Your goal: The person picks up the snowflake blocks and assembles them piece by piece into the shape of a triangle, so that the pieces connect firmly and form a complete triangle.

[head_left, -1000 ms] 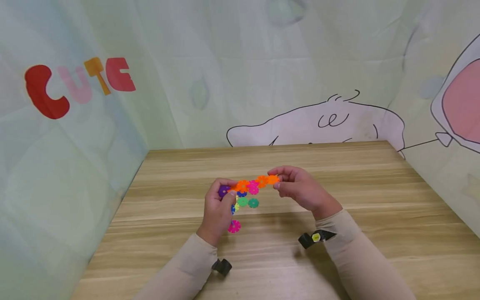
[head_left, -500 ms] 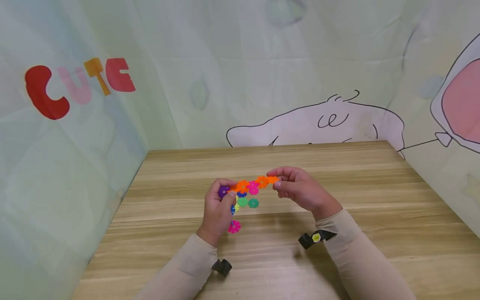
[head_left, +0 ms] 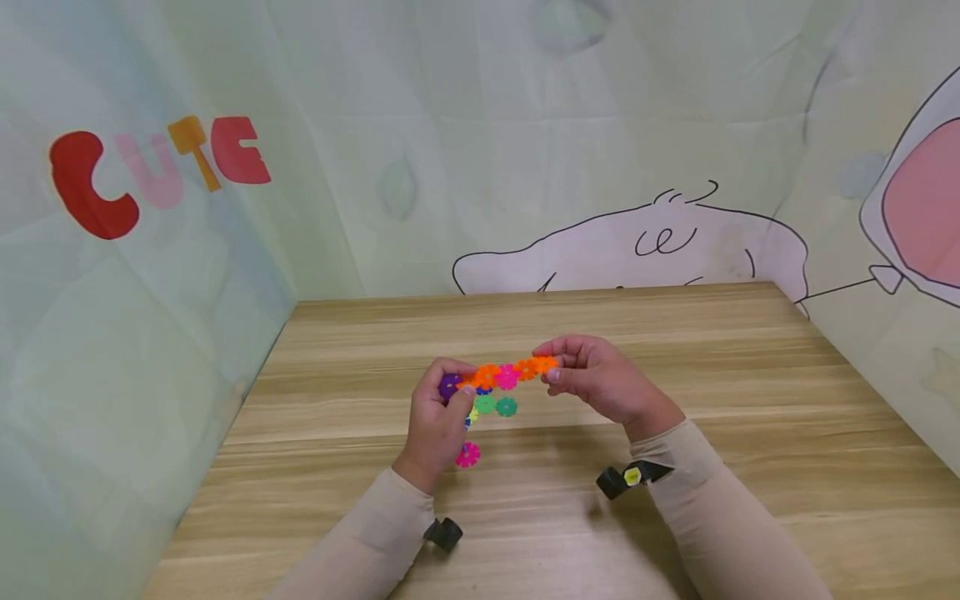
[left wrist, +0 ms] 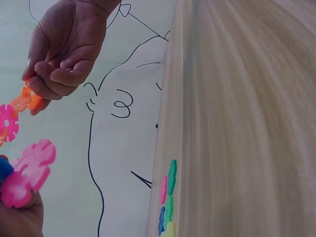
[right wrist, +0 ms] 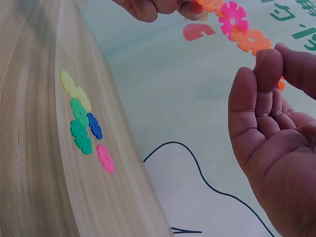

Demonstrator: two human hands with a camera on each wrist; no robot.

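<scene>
A chain of notched plastic snowflake discs, orange with one pink disc [head_left: 507,377] in it, stretches between both hands above the table. My left hand [head_left: 441,421] pinches its left part, beside a purple disc [head_left: 450,386]. The right hand [head_left: 603,383] grips the orange disc [head_left: 545,364] at the other end between thumb and fingers. Below the left hand sticks out another pink disc [head_left: 468,454]; in the left wrist view this pink disc [left wrist: 29,173] joins a blue piece [left wrist: 4,169] close to the palm. The left fingers partly cover the joined pieces.
On the wooden table [head_left: 675,517] behind the chain lie loose discs: green [right wrist: 79,112], teal [right wrist: 80,138], blue [right wrist: 95,127], pink [right wrist: 105,158] and yellow [right wrist: 74,91]. A printed fabric backdrop [head_left: 360,167] stands along the table's back and sides.
The chain's right end has dipped slightly and its discs have turned a little, now covering the loose pink disc in the head view. Both hands keep their grip and barely shift.
</scene>
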